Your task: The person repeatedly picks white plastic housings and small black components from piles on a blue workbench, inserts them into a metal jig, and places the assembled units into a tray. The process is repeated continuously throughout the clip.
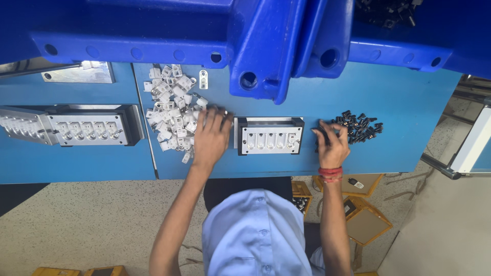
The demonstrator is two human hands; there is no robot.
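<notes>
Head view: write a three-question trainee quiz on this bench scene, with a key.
1. True or false: the left hand rests on the pile of white parts.
2. Which lies between the two hands?
A. the metal fixture block with a row of slots
B. a cardboard box
C. a screwdriver
3. Fill in: the right hand reaches into a heap of small ____ parts on the blue table.

Key:
1. True
2. A
3. black
</notes>
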